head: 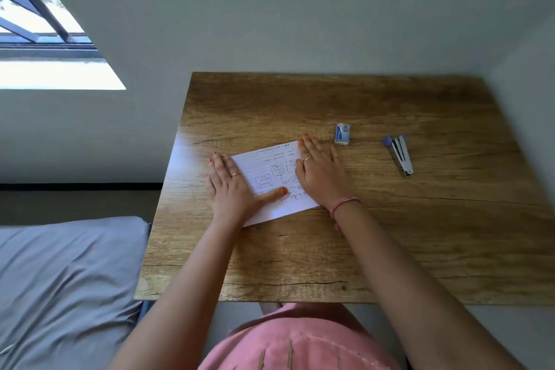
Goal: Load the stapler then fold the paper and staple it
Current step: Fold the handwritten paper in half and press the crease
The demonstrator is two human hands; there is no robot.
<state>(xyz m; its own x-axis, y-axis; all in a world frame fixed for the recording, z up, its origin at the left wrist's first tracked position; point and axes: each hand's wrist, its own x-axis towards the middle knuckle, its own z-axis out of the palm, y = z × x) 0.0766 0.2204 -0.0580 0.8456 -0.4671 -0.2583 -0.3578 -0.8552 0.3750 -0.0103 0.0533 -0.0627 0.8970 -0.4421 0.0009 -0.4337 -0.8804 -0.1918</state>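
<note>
While the folded paper (271, 180) lies on the tabletop (390, 249) with the left hand (232, 186) and right hand (319, 172) spread flat on it, holding nothing, she should rub hard along the fold before reaching right for the stapler (401, 154).

Wooden bench (390, 234) against grey wall (270, 9). Window (36, 39) at upper left, dark bars across it (daylight, greenery outside). Bed with grey sheet (60, 279) left of bench, just beside its edge.
</note>
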